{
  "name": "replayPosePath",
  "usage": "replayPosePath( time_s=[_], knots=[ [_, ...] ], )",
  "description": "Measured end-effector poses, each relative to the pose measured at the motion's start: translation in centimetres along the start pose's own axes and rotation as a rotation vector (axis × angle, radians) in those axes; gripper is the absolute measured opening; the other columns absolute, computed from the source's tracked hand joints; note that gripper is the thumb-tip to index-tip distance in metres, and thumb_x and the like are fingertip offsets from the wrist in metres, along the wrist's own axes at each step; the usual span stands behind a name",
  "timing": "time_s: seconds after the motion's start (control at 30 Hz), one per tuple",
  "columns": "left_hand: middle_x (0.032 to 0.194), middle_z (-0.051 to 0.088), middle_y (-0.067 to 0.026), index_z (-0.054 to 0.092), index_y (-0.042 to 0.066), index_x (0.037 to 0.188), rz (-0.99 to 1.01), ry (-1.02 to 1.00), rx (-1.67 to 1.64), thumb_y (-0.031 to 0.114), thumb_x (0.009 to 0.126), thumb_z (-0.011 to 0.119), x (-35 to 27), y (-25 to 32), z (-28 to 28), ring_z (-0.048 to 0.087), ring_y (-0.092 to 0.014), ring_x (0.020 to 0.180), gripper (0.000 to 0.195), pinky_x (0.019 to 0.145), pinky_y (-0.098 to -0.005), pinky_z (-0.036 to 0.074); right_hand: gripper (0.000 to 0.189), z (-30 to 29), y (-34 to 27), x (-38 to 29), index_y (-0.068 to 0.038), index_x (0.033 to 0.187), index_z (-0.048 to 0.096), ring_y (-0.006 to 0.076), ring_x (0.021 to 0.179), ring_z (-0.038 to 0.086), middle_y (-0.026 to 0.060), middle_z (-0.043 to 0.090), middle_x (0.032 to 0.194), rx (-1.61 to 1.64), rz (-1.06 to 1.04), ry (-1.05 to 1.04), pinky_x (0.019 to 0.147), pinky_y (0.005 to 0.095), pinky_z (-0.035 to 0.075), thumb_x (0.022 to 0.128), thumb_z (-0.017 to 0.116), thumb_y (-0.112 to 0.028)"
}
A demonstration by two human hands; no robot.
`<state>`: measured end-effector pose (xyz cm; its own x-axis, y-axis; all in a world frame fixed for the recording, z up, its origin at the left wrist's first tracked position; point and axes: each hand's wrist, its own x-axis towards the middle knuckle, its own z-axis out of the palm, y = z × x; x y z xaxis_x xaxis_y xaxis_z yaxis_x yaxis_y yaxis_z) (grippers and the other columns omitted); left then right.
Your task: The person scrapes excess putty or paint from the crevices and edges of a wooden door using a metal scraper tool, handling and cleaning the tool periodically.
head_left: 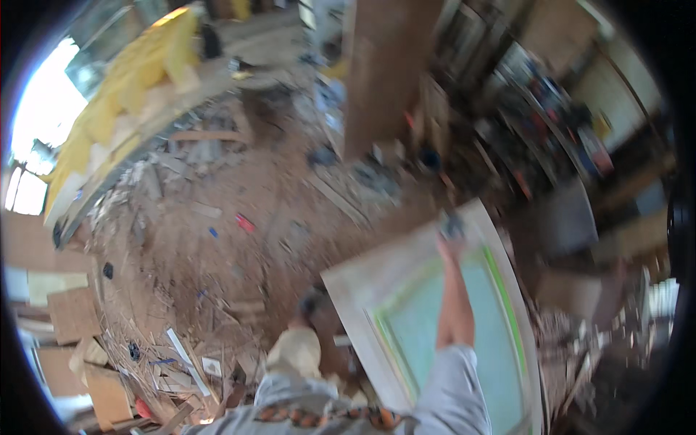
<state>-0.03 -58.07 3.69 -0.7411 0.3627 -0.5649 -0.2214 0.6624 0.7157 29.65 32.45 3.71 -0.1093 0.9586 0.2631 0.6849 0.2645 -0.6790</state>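
Observation:
My right arm reaches forward over a pale framed panel [353, 283] that looks like a door, with a light blue-green center and bright green strips along its inner edges. At the panel's far end, my right hand [450, 243] is on a small dark grey object [451, 224], too blurred to name. Both overlap the panel's pale border. My left hand is out of view. Below me are my beige-clad leg [296, 348] and a dark shoe [312, 302], just left of the panel.
Wood scraps and offcuts [179, 353] litter the brown dirt floor [179, 261]. A red item [244, 223] lies there. At left runs a bench [147, 119] covered in yellow pieces. A brown board [386, 76] stands ahead. Cluttered shelves [549, 109] line the right.

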Motion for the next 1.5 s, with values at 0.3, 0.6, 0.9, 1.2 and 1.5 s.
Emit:
replayPosePath(
  time_s=[0.3,0.6,0.9,1.2,1.5],
  knots=[
    [0.157,0.069,-0.0115,0.059,0.003,0.162,0.123,0.05,0.046,0.001,0.11,0.058,20.4,17.9,-7.8,0.062,-0.015,0.142,0.052,0.122,-0.0296,0.045,0.121,9.8,4.1,4.9,0.0,0.171,0.031,0.0521,0.141,0.06,0.0358,0.055,0.157,-0.893,0.632,-0.294,0.109,0.0627,0.054,0.087,0.085,-0.068],
    [0.138,0.076,-0.0066,0.053,0.01,0.163,0.197,-0.161,-0.13,0.005,0.102,0.072,23.9,28.5,-1.6,0.072,-0.02,0.119,0.065,0.106,-0.0402,0.057,0.019,5.7,-3.3,2.2,0.004,0.097,0.079,0.0337,0.081,0.075,0.0199,0.079,0.09,0.011,0.242,-0.234,0.073,0.0491,0.058,0.089,0.065,-0.006],
    [0.147,0.064,-0.0134,0.04,0.002,0.17,0.621,-0.594,-0.26,0.007,0.104,0.064,15.6,45.8,12.5,0.054,-0.022,0.143,0.07,0.122,-0.0374,0.043,0.06,-6.7,-36.0,-26.0,0.005,0.143,0.069,0.0335,0.111,0.073,0.0176,0.074,0.132,0.758,0.21,-0.008,0.103,0.0491,0.058,0.083,0.067,0.002],
    [0.13,0.077,-0.0109,0.064,-0.004,0.144,0.595,-1.038,-0.25,0.006,0.101,0.078,-6.3,41.5,18.5,0.071,-0.02,0.116,0.046,0.105,-0.0386,0.057,0.085,-25.7,-40.9,-45.6,-0.004,0.151,0.062,0.0478,0.125,0.065,0.0291,0.066,0.135,-0.158,0.205,0.129,0.105,0.0556,0.057,0.078,0.094,-0.032],
    [0.13,0.075,-0.0088,0.06,-0.001,0.147,0.47,-1.553,-0.122,0.001,0.105,0.073,-28.0,28.7,18.0,0.071,-0.018,0.114,0.044,0.1,-0.0346,0.059,0.095,-39.6,-40.2,-69.3,-0.011,0.161,0.057,0.05,0.13,0.061,0.0297,0.058,0.143,-0.383,0.514,0.443,0.105,0.0545,0.058,0.079,0.09,-0.045]
  ],
)
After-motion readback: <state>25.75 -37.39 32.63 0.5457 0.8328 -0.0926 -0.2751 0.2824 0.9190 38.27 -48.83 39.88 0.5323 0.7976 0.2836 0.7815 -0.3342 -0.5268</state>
